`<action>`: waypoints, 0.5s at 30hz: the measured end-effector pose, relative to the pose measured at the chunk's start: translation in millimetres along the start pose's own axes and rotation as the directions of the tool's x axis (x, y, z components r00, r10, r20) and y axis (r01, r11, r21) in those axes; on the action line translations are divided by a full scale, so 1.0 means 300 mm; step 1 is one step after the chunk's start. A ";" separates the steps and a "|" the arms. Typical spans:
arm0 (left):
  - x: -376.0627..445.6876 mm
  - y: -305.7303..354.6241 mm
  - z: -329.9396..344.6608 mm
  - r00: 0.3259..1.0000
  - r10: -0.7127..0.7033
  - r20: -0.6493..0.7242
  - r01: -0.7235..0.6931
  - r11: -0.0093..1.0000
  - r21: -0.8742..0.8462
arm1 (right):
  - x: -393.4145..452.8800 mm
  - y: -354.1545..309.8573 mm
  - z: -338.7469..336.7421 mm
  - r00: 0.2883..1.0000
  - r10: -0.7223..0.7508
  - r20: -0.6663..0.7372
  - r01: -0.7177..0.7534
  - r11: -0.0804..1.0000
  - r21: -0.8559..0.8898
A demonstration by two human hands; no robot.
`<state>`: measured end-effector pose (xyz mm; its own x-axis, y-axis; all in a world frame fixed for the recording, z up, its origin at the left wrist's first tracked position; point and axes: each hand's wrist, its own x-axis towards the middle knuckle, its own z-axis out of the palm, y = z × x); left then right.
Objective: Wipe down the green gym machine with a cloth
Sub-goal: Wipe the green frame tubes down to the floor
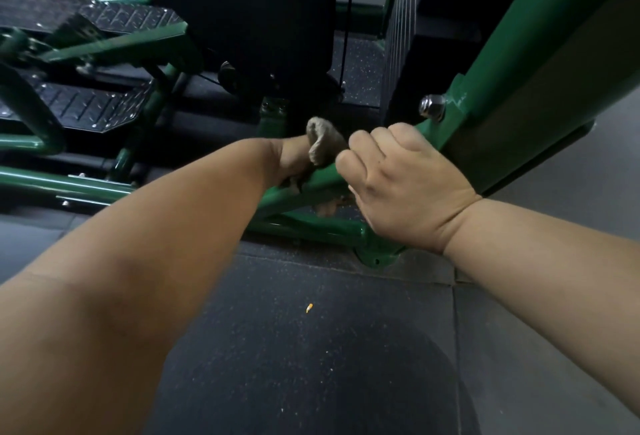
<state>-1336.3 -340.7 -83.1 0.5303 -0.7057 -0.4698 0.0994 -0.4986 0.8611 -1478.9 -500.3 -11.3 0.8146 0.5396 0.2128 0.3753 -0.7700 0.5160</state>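
Rubber flooring [311, 348], dark and speckled, fills six o'clock; we grip the cloth [320, 145] with our left hand [289, 160], right hand [398, 178] curled round the green gym machine [540, 36] frame

Both hands work in a tight junction of the green frame [311, 188]. Directly beyond the left hand [294, 160] stands a black housing [263, 36], closing that side. Right of the right hand [405, 185] the sloping green beam [540, 36] and its bolt [431, 107] block passage. Left of the left hand, black treaded footplates [86, 105] and green tubes [52, 185] crowd the way. Below the hands, toward the person, the dark floor mat [311, 365] lies open, bearing only a small orange scrap [309, 307]
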 end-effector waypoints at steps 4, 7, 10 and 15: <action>-0.017 -0.063 -0.021 0.972 0.233 0.016 -0.230 0.966 -0.118 | -0.070 -0.020 0.027 0.998 0.043 0.051 -0.035 0.988 -0.148; -0.053 -0.051 -0.006 0.989 0.081 -0.125 -0.080 0.997 0.011 | -0.070 -0.030 0.043 0.997 0.070 0.016 -0.067 0.990 -0.127; -0.076 0.052 0.033 0.983 0.164 -0.080 -0.159 0.985 0.062 | -0.112 -0.033 0.075 0.993 0.022 -0.117 -0.028 0.998 -0.047; -0.064 0.205 0.083 0.983 0.163 0.087 -0.143 0.970 -0.194 | -0.254 -0.005 0.094 0.982 0.048 -0.183 -0.051 0.999 -0.011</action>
<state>-1361.5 -370.3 -26.0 0.4638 -0.8187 -0.3387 0.1842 -0.2848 0.9407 -1528.9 -549.9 -51.6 0.7371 0.5551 0.3854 0.3284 -0.7927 0.5136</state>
